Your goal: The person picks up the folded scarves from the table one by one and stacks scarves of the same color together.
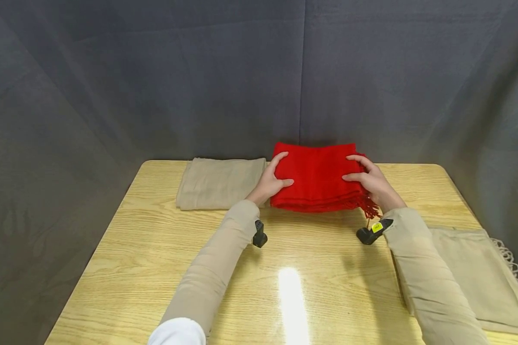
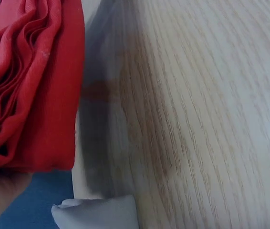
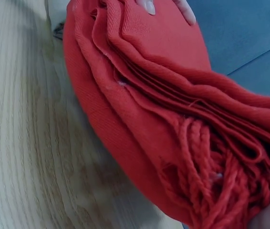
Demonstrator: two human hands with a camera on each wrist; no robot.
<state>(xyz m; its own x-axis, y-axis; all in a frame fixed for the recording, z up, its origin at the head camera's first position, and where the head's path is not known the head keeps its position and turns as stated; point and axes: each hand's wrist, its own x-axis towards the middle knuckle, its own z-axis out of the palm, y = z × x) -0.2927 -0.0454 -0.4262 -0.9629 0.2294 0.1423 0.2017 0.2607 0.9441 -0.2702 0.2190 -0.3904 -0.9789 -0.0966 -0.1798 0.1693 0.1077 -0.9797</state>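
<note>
"What's happening at that table [image 1: 155, 249]?"

"From here, a folded red scarf [image 1: 315, 172] is held above its far side, just beside a beige cloth [image 1: 222, 184]. Left hand [image 1: 270, 181] and right hand [image 1: 374, 184] grip opposite ends, likely to keep the folds together; fringe [image 3: 197, 157] dangles."

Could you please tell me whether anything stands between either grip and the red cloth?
Nothing visible does: the left grip and right grip hold the red cloth at opposite sides, while a folded beige cloth lies to its left.
</note>
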